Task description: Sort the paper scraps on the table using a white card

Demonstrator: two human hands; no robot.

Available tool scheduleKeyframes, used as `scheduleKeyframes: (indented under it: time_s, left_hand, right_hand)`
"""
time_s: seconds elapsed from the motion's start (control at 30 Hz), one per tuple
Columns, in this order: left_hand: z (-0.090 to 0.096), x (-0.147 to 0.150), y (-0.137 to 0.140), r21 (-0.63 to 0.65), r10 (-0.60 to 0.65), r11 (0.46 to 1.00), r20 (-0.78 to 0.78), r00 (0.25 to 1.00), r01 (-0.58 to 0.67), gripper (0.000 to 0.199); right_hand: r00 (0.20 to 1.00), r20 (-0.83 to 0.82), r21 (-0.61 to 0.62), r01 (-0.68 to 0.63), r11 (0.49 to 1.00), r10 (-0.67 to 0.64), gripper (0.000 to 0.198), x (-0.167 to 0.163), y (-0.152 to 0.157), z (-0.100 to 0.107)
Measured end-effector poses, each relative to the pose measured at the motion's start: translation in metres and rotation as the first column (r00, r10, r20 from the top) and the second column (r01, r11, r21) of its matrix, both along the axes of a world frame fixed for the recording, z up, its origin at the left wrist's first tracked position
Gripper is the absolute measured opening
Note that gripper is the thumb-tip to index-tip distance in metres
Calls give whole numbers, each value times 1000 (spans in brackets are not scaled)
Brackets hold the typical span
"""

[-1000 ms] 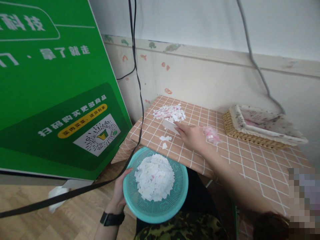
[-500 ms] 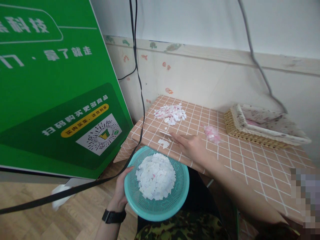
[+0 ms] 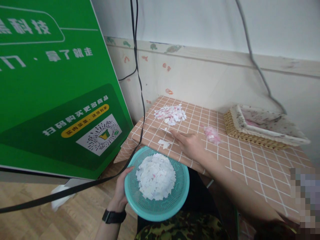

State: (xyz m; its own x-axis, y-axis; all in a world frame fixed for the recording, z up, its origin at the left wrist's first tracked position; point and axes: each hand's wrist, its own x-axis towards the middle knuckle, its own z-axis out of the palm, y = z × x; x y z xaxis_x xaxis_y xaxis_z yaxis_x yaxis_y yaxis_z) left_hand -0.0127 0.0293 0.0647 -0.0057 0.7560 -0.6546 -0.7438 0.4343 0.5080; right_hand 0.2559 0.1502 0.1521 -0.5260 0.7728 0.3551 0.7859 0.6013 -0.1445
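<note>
Since a second ago, your right hand [image 3: 191, 145] has shifted a bit nearer and turned, so the thin white piece [image 3: 167, 130] in it has come off the edge of the far pile and now shows nearly edge-on. Far left you've got that big green panel [image 3: 57, 90], with a black strap [image 3: 100, 181] running across below it. Next over, your left hand [image 3: 121, 190], watch [image 3: 114, 216] on the wrist, has its grip curled on the left rim of the turquoise colander [image 3: 181, 181], thumb over the edge. It's got a heap of white scraps [image 3: 155, 176] inside and sits just off the near edge of the counter [image 3: 262, 170]. On the counter there's a small cluster [image 3: 164, 144] of white bits at the near left, and the pink-and-white pile [image 3: 170, 113] behind at the far left. Your right grip's pinched down on the white piece, between those two. Right of that hand lies a pink clump [image 3: 212, 134], then the cloth-lined wicker basket [image 3: 255, 136] at far right, near the wall.
</note>
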Motion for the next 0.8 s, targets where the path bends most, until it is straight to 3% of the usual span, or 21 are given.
scheduleKeyframes:
  time_s: [0.17, 0.33, 0.57, 0.67, 0.8]
  left_hand:
    - [0, 1, 1, 28, 6, 1000, 4, 1000, -7, 13]
    - [2, 1, 1, 34, 34, 999, -14, 999, -34, 11]
    - [1, 0, 0, 15, -4, 1000, -1, 1000, 4, 15]
    - [1, 0, 0, 11, -11, 1000, 5, 1000, 11, 16]
    - [3, 1, 1, 22, 11, 1000, -1, 1000, -10, 13]
  right_hand:
    - [996, -79, -58, -52, 997, 47, 42, 1, -27, 2]
    - [992, -120, -36, -43, 998, 39, 37, 0, -36, 4]
    - [955, -123, 47, 276, 960, -269, 38, 1, -1, 14]
    - [946, -126, 0, 302, 953, -300, 37, 1, 13, 16]
    - [917, -265, -110, 277, 954, -297, 33, 5, 32, 14]
